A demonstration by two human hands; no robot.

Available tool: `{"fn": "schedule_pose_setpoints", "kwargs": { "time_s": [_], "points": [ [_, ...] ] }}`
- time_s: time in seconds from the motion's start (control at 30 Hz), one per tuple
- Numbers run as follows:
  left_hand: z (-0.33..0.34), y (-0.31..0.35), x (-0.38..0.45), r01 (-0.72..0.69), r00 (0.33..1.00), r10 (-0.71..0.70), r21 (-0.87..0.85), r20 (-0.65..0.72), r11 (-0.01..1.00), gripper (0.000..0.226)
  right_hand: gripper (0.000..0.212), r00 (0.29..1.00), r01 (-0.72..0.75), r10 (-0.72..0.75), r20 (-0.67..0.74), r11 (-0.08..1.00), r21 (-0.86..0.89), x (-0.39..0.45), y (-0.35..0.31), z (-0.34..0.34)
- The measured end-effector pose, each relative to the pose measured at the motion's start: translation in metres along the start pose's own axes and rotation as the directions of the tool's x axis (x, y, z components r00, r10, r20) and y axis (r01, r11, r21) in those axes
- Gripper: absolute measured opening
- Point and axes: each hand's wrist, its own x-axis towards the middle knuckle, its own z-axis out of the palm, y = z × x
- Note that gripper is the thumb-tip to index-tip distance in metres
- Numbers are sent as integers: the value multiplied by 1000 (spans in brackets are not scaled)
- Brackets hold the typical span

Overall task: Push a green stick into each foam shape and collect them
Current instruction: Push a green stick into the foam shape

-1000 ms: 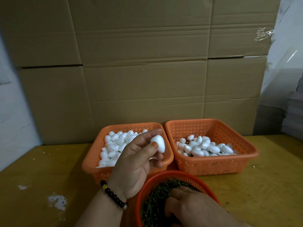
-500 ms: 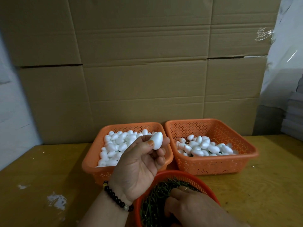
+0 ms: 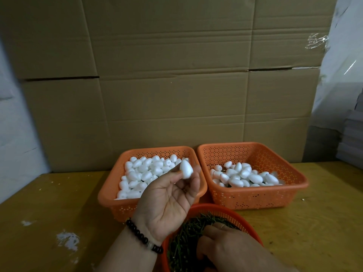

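Evidently, the left hand (image 3: pixel 169 201) is pinching a foam shape (image 3: pixel 186 169) upright for sticking, while the right hand (image 3: pixel 225 246), at 5 o'clock, is curling its fingers into the sticks (image 3: pixel 186 244), grip unclear.

table (image 3: pixel 49 203): yellow wood, white scuffs | on it: left basket (image 3: pixel 110 191), right basket (image 3: pixel 294 177), round basket (image 3: pixel 233 213)

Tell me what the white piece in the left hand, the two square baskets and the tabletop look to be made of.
White piece: probably foam, matte and faintly grainy, pinched in the left hand.
Left basket and right basket: orange moulded plastic, by the even perforations and rounded rims.
Tabletop: likely wood or board with a worn yellowish coat; white patches show through.
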Motion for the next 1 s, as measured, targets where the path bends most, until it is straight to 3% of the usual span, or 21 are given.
{"fn": "schedule_pose_setpoints", "kwargs": {
  "time_s": [0.13, 0.33, 0.57, 0.8, 0.9, 1.0],
  "points": [
    [1, 1, -1, 48, 999, -48, -42, -5, 998, 43, 31, 1000, -6, 6, 14, 1000, 10, 0, 0, 0],
    [1, -1, 1, -26, 996, 29, 33, -83, 999, 56, 31, 1000, 6, -7, 16, 999, 31, 0, 1, 0],
    [-3, -1, 1, 7, 998, -1, 97, -59, 995, 32, 29, 999, 13, -15, 39, 998, 59, 1, 7, -1],
    [-1, 2, 1, 18, 1000, -18, 9, 0, 1000, 32, 38, 999, -5, -7, 52, 972, 234, -6, 19, -17],
    [-1, 3, 1, 56, 998, -55, -37, 12, 998, 36, 48, 998, -41, 51, -28, 955, 295, -11, 19, -25],
    [0, 3, 1, 78, 997, -78, -46, -8, 996, 40, 42, 984, -52, 104, -144, 942, 331, -14, 18, -29]
  ]
}}
